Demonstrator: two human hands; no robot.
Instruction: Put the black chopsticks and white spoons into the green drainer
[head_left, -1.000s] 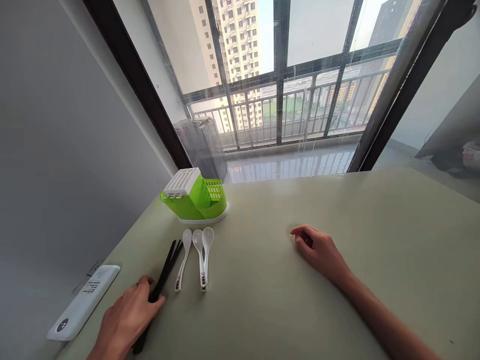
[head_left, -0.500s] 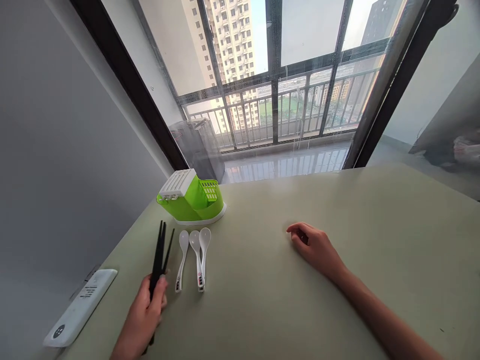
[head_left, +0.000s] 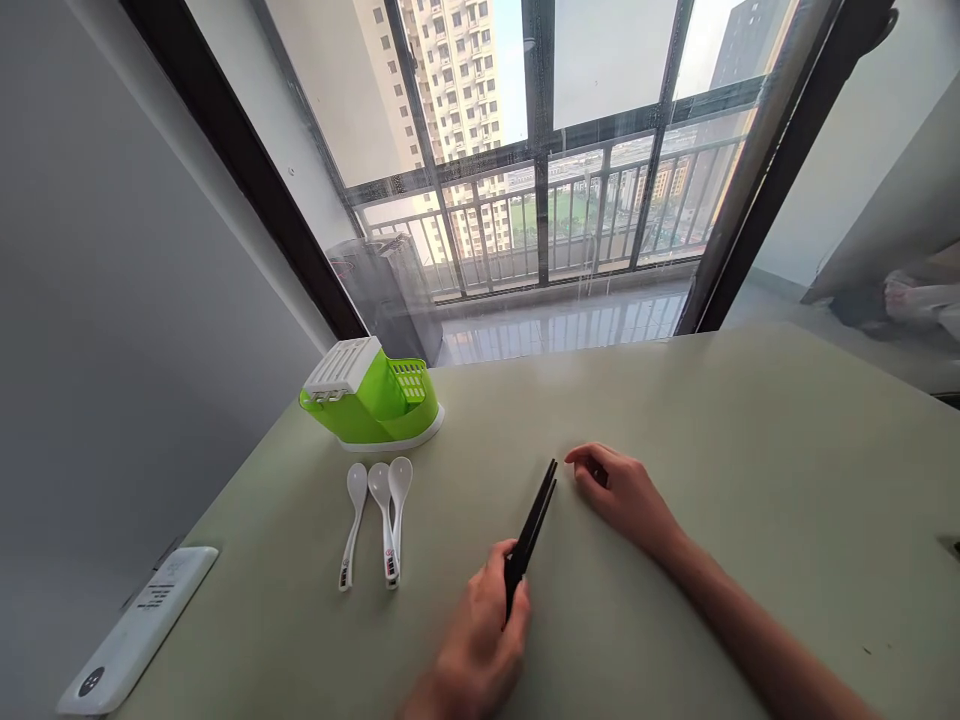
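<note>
My left hand (head_left: 487, 635) is closed around a bundle of black chopsticks (head_left: 534, 525) near the front middle of the table. Their tips point up and to the right, slightly spread, just left of my right hand. My right hand (head_left: 619, 487) rests on the tabletop with its fingers loosely curled and a gap beside the thumb; nothing shows in it. Over to the left lie white spoons, one apart (head_left: 352, 525) and two overlapping (head_left: 391, 520), bowls pointing away from me. Behind them stands a green and white utensil holder (head_left: 375, 405) with an openwork basket side.
A white power strip (head_left: 142, 630) lies along the table's left edge by the grey wall. The pale green table (head_left: 712, 420) reaches back to a dark-framed glass door, with a balcony and railing (head_left: 577, 225) beyond.
My left hand has carried the chopsticks from beside the spoons rightward to the middle, and they now lean right. The right hand has stayed in place, and the view has shifted slightly.
</note>
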